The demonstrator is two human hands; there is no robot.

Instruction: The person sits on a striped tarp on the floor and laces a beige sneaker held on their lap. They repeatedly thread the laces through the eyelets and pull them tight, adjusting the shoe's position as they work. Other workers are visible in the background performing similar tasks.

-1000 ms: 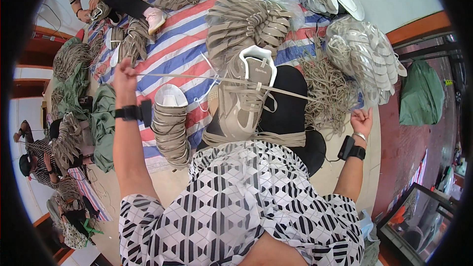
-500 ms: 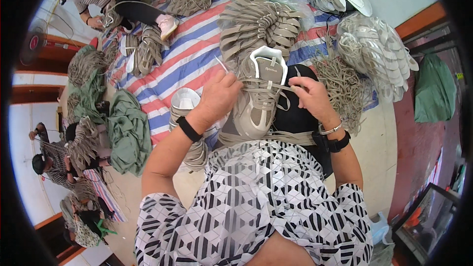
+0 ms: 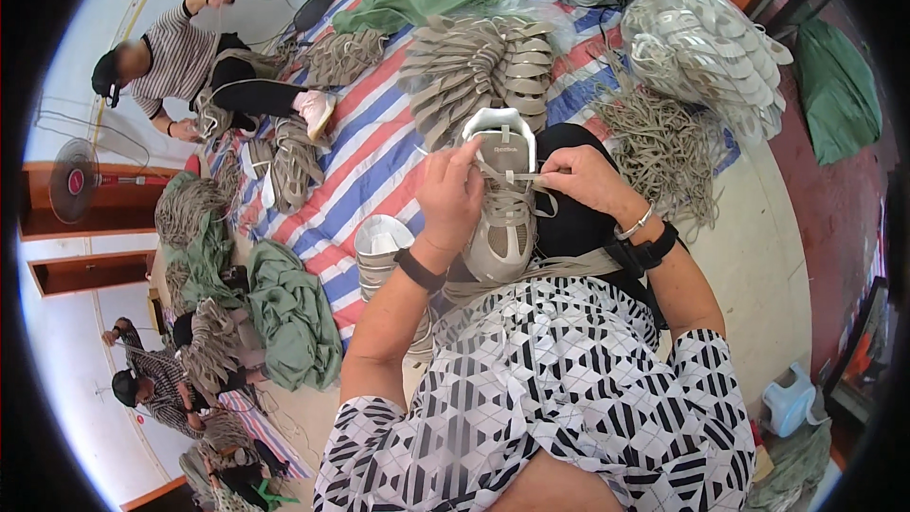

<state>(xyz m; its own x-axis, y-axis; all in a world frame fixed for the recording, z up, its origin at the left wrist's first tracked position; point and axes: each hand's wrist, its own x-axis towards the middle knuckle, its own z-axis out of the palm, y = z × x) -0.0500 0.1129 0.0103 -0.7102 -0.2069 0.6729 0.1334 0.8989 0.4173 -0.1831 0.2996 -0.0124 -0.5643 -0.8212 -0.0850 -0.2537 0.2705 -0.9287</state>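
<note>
A taupe and grey sneaker [image 3: 502,239] rests on my lap with its toe toward me and its white-lined opening facing away. A flat taupe shoelace [image 3: 524,177] is threaded across its tongue. My left hand [image 3: 449,192] is closed at the left side of the shoe's opening, pinching a lace end; a pale tip shows just beyond the fingers. My right hand [image 3: 585,180] pinches the other part of the lace beside the tongue on the right, and that lace runs straight to the eyelets. Another sneaker [image 3: 384,245] stands on the floor beyond my left wrist.
Rows of taupe shoe pieces [image 3: 474,66] lie ahead on a striped sheet [image 3: 365,156]. A heap of loose laces [image 3: 659,137] and bagged white-soled shoe parts [image 3: 706,52] lie to the right. Green cloth [image 3: 294,318] is at left. Two co-workers [image 3: 175,57] sit further left; a fan [image 3: 76,180] stands nearby.
My left hand has moved up against the shoe's opening, and my right hand has drawn closer to the tongue. The whole view has turned somewhat. A co-worker at upper left has raised a hand.
</note>
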